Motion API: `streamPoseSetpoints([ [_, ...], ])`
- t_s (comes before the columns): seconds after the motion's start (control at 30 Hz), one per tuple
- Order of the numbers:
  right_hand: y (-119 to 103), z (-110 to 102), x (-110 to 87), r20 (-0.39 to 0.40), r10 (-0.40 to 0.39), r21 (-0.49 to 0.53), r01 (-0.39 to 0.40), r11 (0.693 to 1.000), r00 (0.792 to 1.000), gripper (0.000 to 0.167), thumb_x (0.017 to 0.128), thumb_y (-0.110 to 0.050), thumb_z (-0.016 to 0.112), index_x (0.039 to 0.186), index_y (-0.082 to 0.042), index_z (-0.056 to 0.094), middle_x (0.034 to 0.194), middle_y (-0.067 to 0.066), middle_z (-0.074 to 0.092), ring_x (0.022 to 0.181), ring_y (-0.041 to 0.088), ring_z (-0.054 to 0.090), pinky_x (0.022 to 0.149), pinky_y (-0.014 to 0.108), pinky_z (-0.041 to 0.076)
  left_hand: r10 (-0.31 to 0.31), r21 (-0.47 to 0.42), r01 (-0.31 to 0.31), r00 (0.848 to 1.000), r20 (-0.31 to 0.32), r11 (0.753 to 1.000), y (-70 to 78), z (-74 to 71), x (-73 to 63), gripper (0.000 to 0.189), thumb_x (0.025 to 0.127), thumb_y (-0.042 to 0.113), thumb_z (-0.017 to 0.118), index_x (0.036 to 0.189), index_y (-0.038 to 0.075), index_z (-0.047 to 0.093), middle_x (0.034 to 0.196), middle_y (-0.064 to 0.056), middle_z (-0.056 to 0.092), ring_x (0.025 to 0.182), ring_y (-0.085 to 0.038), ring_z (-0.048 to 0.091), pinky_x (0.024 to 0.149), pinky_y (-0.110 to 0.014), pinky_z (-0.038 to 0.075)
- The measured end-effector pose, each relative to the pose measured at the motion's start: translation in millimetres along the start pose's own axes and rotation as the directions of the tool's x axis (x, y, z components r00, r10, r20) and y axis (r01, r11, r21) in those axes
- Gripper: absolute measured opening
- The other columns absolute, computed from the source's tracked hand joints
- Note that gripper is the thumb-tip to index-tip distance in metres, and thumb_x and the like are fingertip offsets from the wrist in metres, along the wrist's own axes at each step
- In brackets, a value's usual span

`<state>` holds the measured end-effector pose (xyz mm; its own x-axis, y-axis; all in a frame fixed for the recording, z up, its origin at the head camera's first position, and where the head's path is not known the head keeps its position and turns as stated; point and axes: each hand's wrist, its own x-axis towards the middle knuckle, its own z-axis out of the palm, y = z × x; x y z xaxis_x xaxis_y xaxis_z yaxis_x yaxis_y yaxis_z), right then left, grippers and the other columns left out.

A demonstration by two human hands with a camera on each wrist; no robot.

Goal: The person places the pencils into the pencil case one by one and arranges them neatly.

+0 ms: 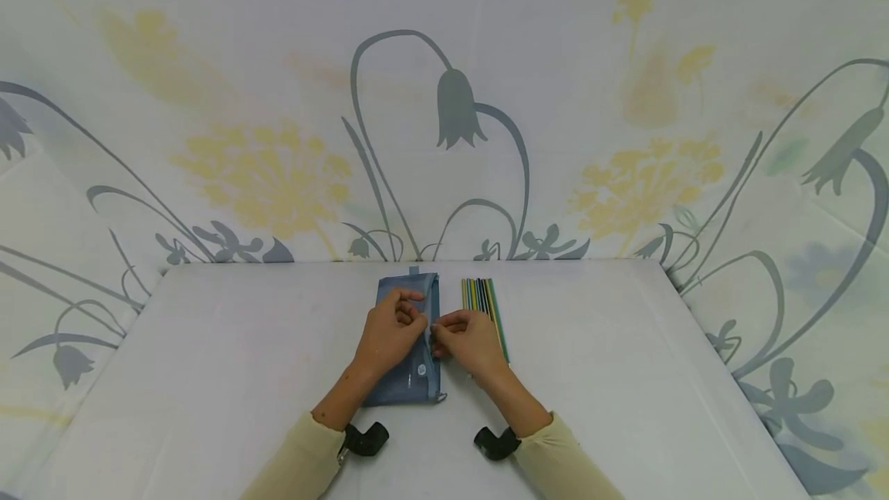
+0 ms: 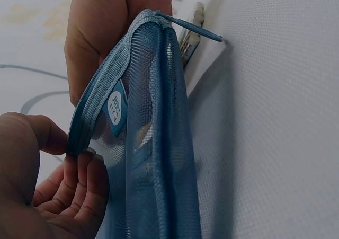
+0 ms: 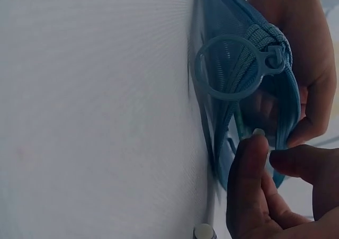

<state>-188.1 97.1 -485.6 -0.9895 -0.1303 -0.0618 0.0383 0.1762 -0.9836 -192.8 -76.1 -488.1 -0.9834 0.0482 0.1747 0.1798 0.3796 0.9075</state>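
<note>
Blue mesh pouch (image 1: 403,382) is held under the left fingers (image 2: 97,178), its mouth turned toward the right fingers (image 3: 248,170)
Zip edge (image 2: 106,74) is pinched by the left; whether anything is gripped by the curled right cannot be told; coloured sticks (image 1: 482,293), near-parallel to the pouch's long axis, are placed just outward, nearer the right

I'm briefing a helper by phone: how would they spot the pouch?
On the white table, find the left hand. It pinches the edge of the pouch: wide, zipped blue mesh, unlike the thin, multicoloured sticks to its right.
</note>
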Motion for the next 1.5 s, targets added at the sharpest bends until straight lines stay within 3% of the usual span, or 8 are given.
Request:
streamPoseSetpoints([
  [0.27, 2, -4, 1.1, 0.007, -0.057, -0.089, 0.057, 0.994, 0.998, 0.013, 0.096, -0.004, 0.074, 0.104, 0.006, 0.071, 0.086, 0.014, 0.073, 0.070, 0.022, 0.074, 0.064, 0.037, 0.062, -0.014, -0.005, 0.014, 1.000, 0.006, 1.000, 1.2, -1.9, 0.7, 0.030, 0.094, 0.007, 0.070, 0.124, 0.007, 0.068, 0.090, -0.003, 0.067, 0.077, -0.015, 0.063, 0.067, -0.027, 0.049],
  [0.5, -2, -14, 2.6, -0.011, -0.102, -0.151, 0.099, 0.984, 0.995, 0.009, 0.094, -0.002, 0.072, 0.101, 0.003, 0.072, 0.083, 0.012, 0.072, 0.069, 0.025, 0.074, 0.060, 0.035, 0.061, -0.016, -0.015, 0.015, 1.000, -0.007, 1.000, 4.5, -4.3, -0.1, 0.032, 0.094, 0.008, 0.071, 0.126, 0.005, 0.068, 0.091, -0.003, 0.068, 0.079, -0.015, 0.064, 0.069, -0.027, 0.051],
  [0.63, -4, -21, 4.5, -0.040, -0.113, -0.212, 0.102, 0.972, 0.993, 0.008, 0.094, -0.005, 0.073, 0.102, -0.001, 0.074, 0.084, 0.008, 0.072, 0.069, 0.018, 0.073, 0.061, 0.031, 0.060, -0.017, -0.025, 0.017, 1.000, -0.010, 1.000, 5.0, -4.6, 0.8, 0.032, 0.094, 0.007, 0.072, 0.126, 0.004, 0.068, 0.091, -0.004, 0.068, 0.079, -0.016, 0.064, 0.069, -0.027, 0.050],
  [0.83, -4, -33, 6.8, -0.077, -0.158, -0.295, 0.128, 0.947, 0.984, 0.013, 0.094, -0.005, 0.071, 0.105, -0.001, 0.075, 0.087, 0.007, 0.073, 0.071, 0.014, 0.070, 0.065, 0.029, 0.059, -0.006, -0.033, 0.006, 1.000, -0.014, 0.999, 4.5, -5.3, 0.7, 0.031, 0.094, 0.006, 0.072, 0.125, 0.004, 0.068, 0.090, -0.005, 0.068, 0.078, -0.016, 0.064, 0.069, -0.026, 0.050],
  [1.1, -2, -48, 8.3, -0.128, -0.224, -0.442, 0.147, 0.885, 0.966, 0.014, 0.092, -0.005, 0.072, 0.106, -0.004, 0.077, 0.090, 0.006, 0.073, 0.078, 0.017, 0.065, 0.069, 0.032, 0.054, 0.008, -0.048, -0.009, 1.000, -0.003, 0.999, 1.9, -6.7, -1.1, 0.030, 0.096, 0.006, 0.071, 0.126, 0.006, 0.068, 0.091, -0.005, 0.067, 0.078, -0.017, 0.063, 0.069, -0.028, 0.050],
  [1.5, 1, -68, 12.5, -0.186, -0.222, -0.508, 0.100, 0.855, 0.957, 0.012, 0.090, -0.003, 0.071, 0.101, -0.003, 0.076, 0.086, 0.008, 0.072, 0.075, 0.020, 0.067, 0.068, 0.033, 0.055, 0.013, -0.051, -0.013, 1.000, 0.007, 0.999, 0.8, -7.7, -0.3, 0.030, 0.098, 0.009, 0.070, 0.127, 0.005, 0.067, 0.092, -0.004, 0.066, 0.078, -0.017, 0.062, 0.069, -0.028, 0.050],
])
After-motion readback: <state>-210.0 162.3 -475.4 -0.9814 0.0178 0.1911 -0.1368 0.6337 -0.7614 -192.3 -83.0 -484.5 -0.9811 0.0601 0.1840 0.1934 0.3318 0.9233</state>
